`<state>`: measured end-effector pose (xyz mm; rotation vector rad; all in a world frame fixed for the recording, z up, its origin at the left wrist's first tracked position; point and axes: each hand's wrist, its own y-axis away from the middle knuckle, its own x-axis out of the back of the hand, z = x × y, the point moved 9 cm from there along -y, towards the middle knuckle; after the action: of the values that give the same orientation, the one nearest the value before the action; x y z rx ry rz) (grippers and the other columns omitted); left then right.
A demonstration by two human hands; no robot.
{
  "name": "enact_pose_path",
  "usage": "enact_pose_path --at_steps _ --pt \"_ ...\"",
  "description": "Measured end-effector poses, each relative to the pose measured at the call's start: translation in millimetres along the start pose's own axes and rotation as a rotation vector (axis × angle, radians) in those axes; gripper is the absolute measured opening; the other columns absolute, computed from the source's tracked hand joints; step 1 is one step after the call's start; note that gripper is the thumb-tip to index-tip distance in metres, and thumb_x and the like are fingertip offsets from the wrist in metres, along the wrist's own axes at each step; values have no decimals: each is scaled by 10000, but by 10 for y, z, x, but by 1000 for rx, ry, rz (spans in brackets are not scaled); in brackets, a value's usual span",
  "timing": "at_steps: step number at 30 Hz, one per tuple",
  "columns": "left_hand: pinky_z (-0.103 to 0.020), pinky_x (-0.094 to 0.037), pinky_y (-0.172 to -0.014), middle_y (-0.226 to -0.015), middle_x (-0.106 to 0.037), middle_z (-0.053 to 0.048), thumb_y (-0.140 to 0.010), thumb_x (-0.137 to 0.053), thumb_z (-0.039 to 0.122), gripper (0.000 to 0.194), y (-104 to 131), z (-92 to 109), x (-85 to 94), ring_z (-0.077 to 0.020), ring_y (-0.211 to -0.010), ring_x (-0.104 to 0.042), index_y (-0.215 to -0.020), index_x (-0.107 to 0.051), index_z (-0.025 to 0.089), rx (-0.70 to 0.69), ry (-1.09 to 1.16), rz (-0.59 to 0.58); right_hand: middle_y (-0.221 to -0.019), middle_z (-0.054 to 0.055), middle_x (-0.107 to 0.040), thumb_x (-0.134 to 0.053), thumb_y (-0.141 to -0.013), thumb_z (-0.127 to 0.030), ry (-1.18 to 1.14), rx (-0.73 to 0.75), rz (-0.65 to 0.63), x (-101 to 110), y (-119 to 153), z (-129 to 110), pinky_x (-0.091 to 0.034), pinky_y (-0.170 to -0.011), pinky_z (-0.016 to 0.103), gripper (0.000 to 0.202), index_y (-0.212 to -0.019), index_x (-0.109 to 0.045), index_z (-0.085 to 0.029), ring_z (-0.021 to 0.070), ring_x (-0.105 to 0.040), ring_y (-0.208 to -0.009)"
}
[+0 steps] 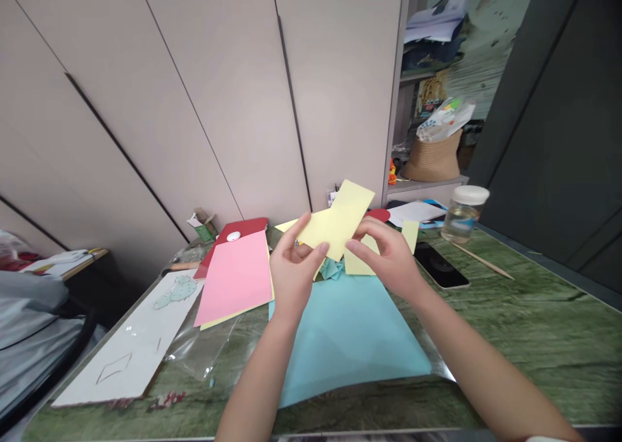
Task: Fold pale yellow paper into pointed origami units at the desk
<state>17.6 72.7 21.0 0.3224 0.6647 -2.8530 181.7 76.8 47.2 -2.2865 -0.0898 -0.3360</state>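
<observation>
Above the table, two yellow paper strips (pixel 346 215) cross at an angle, one lying over the other. My left hand (pixel 295 260) pinches them at the left and lower edge between thumb and fingers. At the lower right edge, my right hand (pixel 383 251) has thumb and fingertips closed on the upright strip. Behind and below the hands lie a yellow paper piece (pixel 358 264) and small folded blue paper pieces (pixel 332 269). A large light-blue sheet (pixel 350 338) lies on the green table (pixel 525 338) beneath my forearms.
Left are pink paper (pixel 238 277), a clear plastic sleeve (pixel 199 351) and a white board with drawings (pixel 140 338). Right are a black phone (pixel 441 265), a wooden stick (pixel 486 262) and a lidded jar (pixel 464 215). A small green box (pixel 203 227) stands at the back left.
</observation>
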Motion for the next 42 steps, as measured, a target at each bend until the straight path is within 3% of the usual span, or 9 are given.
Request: enact_pose_path --at_steps 6,14,28,31,34,36,38,40,42 --pt "-252 -539 -630 -824 -688 -37 -638 -782 230 648 -35 -91 -76 -122 -658 -633 -1247 -563 182 96 106 -68 -805 19 -607 -592 -846 -295 -136 -37 -8 -4 -9 103 -444 -701 308 89 -855 -617 -209 166 -554 -755" --pt "-240 -544 -621 -870 -705 -56 -610 -801 211 671 -42 -128 -90 -126 -667 -653 -1238 -570 169 132 150 -75 -811 8 -567 -557 -872 -298 -230 -51 40 72 -28 116 -471 -685 281 137 -974 -603 -219 147 -567 -739" --pt "-241 -555 -684 -1192 -627 -86 -614 -793 209 606 -34 -252 -184 -177 -880 -670 -1190 -606 208 290 246 -144 -864 26 -588 -505 -896 -309 -293 -46 1 2 -13 122 -500 -625 286 153 -1009 -562 -224 141 -563 -701" --pt "-222 -542 -649 -1164 -642 -85 -611 -799 201 602 -41 -237 -170 -150 -814 -668 -1183 -612 204 261 221 -129 -966 41 -588 -550 -867 -283 -276 -53 113 69 11 176 -516 -673 316 372 -1219 -430 -274 156 -583 -750" --pt "-205 -529 -603 -1114 -665 -75 -594 -812 207 608 -45 -204 -137 -104 -693 -649 -1172 -623 210 214 159 -109 -1124 78 -537 -619 -812 -230 -118 3 260 226 41 113 -514 -788 377 644 -1352 -281 -327 185 -602 -856" --pt "-207 -528 -605 -1073 -681 -70 -597 -813 209 589 -40 -182 -126 -106 -687 -649 -1158 -633 213 189 118 -115 -1249 95 -472 -637 -792 -201 92 86 279 290 42 -12 -475 -875 422 495 -1240 -468 -325 226 -572 -1006" --pt "-217 -534 -644 -1036 -693 -69 -628 -799 222 551 -34 -148 -116 -133 -756 -663 -1153 -635 218 153 83 -125 -1284 74 -474 -637 -788 -176 314 199 258 305 38 -153 -417 -935 465 228 -981 -647 -298 270 -507 -1127" --pt "-239 -540 -718 -1097 -674 -77 -676 -768 250 511 -31 -84 -107 -172 -896 -659 -1166 -623 229 87 56 -128 -1169 52 -590 -631 -796 -166 451 299 239 301 40 -246 -376 -945 491 135 -818 -691 -285 285 -502 -1128" --pt "-270 -529 -813 -1239 -599 -84 -690 -756 270 527 -27 -1 -112 -215 -1081 -598 -1192 -599 248 1 17 -135 -949 40 -687 -625 -808 -175 482 328 230 306 33 -257 -385 -898 478 131 -810 -699 -283 268 -565 -1009"
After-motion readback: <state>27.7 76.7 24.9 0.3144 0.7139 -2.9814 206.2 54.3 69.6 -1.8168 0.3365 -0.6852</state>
